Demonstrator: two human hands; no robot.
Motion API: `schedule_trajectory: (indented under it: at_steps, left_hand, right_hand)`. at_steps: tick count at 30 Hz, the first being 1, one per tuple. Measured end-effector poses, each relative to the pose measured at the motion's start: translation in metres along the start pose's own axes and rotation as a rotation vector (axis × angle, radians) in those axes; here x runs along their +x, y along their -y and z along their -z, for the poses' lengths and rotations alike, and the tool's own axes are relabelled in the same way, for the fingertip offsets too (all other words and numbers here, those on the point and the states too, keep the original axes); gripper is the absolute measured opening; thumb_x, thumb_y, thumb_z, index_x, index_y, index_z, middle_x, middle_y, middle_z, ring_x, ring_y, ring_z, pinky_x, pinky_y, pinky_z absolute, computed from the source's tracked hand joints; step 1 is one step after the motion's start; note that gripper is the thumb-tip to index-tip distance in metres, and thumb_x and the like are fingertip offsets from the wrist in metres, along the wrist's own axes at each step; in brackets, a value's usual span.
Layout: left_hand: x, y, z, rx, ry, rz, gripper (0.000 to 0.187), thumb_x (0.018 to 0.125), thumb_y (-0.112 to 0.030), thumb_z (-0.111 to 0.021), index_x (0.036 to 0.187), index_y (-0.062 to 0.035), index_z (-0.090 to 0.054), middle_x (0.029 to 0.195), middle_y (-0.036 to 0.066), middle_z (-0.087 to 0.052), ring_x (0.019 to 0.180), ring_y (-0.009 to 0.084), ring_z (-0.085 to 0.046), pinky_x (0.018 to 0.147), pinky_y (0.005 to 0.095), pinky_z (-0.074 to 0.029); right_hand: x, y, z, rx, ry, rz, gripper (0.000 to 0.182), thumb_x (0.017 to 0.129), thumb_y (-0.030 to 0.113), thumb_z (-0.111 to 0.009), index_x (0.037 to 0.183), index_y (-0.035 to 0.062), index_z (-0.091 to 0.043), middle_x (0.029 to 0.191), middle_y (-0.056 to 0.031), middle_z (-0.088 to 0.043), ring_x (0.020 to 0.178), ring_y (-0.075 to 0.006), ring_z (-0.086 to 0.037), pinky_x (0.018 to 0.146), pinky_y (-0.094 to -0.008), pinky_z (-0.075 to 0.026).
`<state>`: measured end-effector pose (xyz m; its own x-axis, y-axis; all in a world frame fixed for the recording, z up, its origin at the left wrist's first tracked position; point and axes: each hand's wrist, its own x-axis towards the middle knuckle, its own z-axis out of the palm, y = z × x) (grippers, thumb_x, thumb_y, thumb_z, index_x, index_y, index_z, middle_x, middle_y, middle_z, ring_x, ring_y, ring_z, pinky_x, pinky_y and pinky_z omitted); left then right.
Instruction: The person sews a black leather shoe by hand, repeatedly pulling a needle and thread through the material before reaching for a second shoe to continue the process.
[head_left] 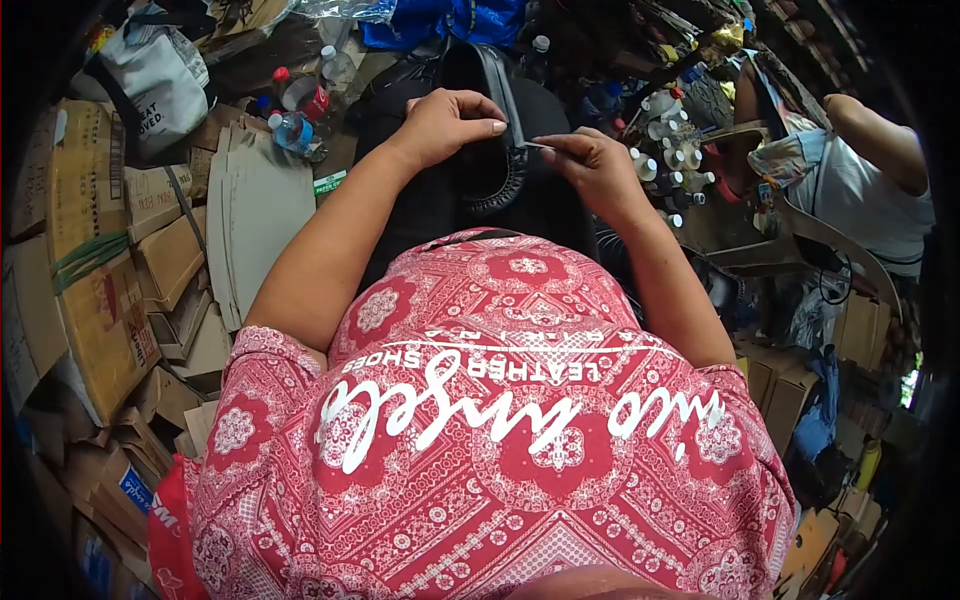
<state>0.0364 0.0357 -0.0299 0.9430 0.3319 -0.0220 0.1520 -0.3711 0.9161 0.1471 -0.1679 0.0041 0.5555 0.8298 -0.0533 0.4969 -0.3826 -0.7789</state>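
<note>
A black leather shoe point(493, 200) rests on my dark-clad lap, its opening facing up and a ridged or stitched rim at the near end. My left hand point(450, 125) reaches over the shoe from the left, thumb and forefinger pinched together against its inner edge; I cannot tell what is between them. From the right, my right hand point(598, 172) pinches a thin, pale, pointed tool point(533, 145). Its tip meets the shoe's right-hand edge, just below my left fingertips.
Flattened cardboard point(262, 200) and boxes point(105, 240) pile up at left. Plastic bottles point(292, 130) stand behind them. More small white-capped bottles point(672, 160) cluster at right, before another person in a white shirt point(870, 185). A blue bag point(440, 22) lies at the far side.
</note>
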Motion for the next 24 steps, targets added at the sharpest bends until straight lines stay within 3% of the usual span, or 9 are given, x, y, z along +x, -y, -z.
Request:
schedule_trajectory:
  at_steps: [1, 2, 4, 8, 11, 13, 17, 19, 24]
  left_hand:
    - [-0.002, -0.002, 0.001, -0.006, 0.007, -0.01, 0.021, 0.079, -0.023, -0.071, 0.093, -0.008, -0.071, 0.085, 0.002, -0.069, 0.081, 0.0097, -0.063, 0.081, 0.0248, -0.047]
    - [-0.002, -0.002, 0.001, -0.007, 0.005, -0.009, 0.021, 0.079, -0.023, -0.071, 0.093, -0.008, -0.071, 0.085, 0.002, -0.069, 0.081, 0.0097, -0.063, 0.081, 0.0248, -0.047]
    - [-0.002, 0.0, 0.001, 0.072, 0.016, -0.003, 0.022, 0.078, -0.025, -0.072, 0.094, -0.0093, -0.072, 0.084, 0.001, -0.069, 0.08, 0.0092, -0.063, 0.081, 0.0249, -0.047]
    - [-0.002, -0.002, -0.002, 0.118, -0.046, -0.014, 0.023, 0.077, -0.027, -0.073, 0.093, -0.0105, -0.072, 0.082, 0.0, -0.07, 0.079, 0.0088, -0.063, 0.081, 0.0248, -0.047]
    - [-0.001, -0.003, -0.001, 0.168, -0.053, 0.034, 0.022, 0.076, -0.026, -0.073, 0.092, -0.0108, -0.072, 0.082, 0.0, -0.07, 0.079, 0.0085, -0.063, 0.082, 0.0244, -0.046]
    - [0.002, 0.003, -0.002, 0.111, -0.045, 0.02, 0.021, 0.076, -0.026, -0.073, 0.091, -0.0109, -0.072, 0.083, 0.0, -0.07, 0.081, 0.0086, -0.064, 0.083, 0.0242, -0.046]
    - [0.002, 0.007, -0.003, 0.107, -0.049, 0.019, 0.021, 0.076, -0.026, -0.073, 0.091, -0.0109, -0.072, 0.084, 0.0, -0.07, 0.082, 0.0086, -0.064, 0.084, 0.0239, -0.045]
    - [0.004, 0.012, -0.003, 0.084, -0.044, -0.001, 0.023, 0.074, -0.038, -0.071, 0.089, -0.0207, -0.074, 0.083, -0.005, -0.071, 0.084, 0.0098, -0.065, 0.097, 0.0329, -0.028]
    - [0.003, 0.012, -0.002, 0.083, -0.05, -0.008, 0.023, 0.074, -0.037, -0.072, 0.089, -0.0197, -0.074, 0.083, -0.004, -0.071, 0.081, 0.01, -0.065, 0.095, 0.033, -0.031]
  right_hand:
    - [0.0, 0.003, 0.001, -0.187, 0.01, 0.063, 0.02, 0.085, 0.014, -0.064, 0.103, 0.0068, -0.07, 0.085, -0.0102, -0.059, 0.077, -0.022, -0.059, 0.07, -0.0309, -0.046]
    - [0.001, -0.003, -0.002, -0.188, 0.012, 0.064, 0.02, 0.085, 0.014, -0.064, 0.103, 0.0068, -0.07, 0.085, -0.0102, -0.059, 0.077, -0.022, -0.059, 0.07, -0.0309, -0.046]
    - [0.004, -0.016, -0.011, -0.023, -0.09, 0.169, 0.02, 0.087, 0.014, -0.059, 0.103, 0.0045, -0.067, 0.091, -0.015, -0.061, 0.084, -0.0297, -0.06, 0.073, -0.0342, -0.047]
    - [0.005, -0.013, -0.006, -0.031, -0.022, 0.113, 0.02, 0.087, 0.012, -0.058, 0.104, 0.0031, -0.064, 0.094, -0.0166, -0.062, 0.087, -0.0302, -0.062, 0.076, -0.0348, -0.048]
    - [-0.001, -0.005, -0.006, -0.103, -0.072, 0.191, 0.021, 0.087, 0.012, -0.058, 0.105, 0.0053, -0.065, 0.094, -0.0163, -0.064, 0.087, -0.0295, -0.064, 0.077, -0.0344, -0.049]
    - [-0.005, 0.008, -0.003, -0.159, -0.016, 0.141, 0.021, 0.088, 0.009, -0.059, 0.109, 0.0072, -0.065, 0.087, -0.0122, -0.066, 0.08, -0.0154, -0.062, 0.074, -0.0283, -0.048]
    - [-0.004, 0.01, -0.005, -0.181, -0.03, 0.095, 0.024, 0.086, 0.008, -0.06, 0.109, 0.0105, -0.067, 0.085, -0.0118, -0.068, 0.078, -0.0162, -0.065, 0.072, -0.0287, -0.05]
    - [-0.002, 0.008, -0.006, -0.229, -0.068, 0.188, 0.024, 0.081, 0.01, -0.061, 0.103, 0.0112, -0.069, 0.086, -0.016, -0.068, 0.081, -0.0291, -0.067, 0.072, -0.0336, -0.053]
    - [0.003, 0.006, -0.009, -0.224, -0.056, 0.166, 0.022, 0.079, 0.01, -0.062, 0.099, 0.0099, -0.07, 0.087, -0.0164, -0.067, 0.082, -0.0298, -0.067, 0.073, -0.0337, -0.053]
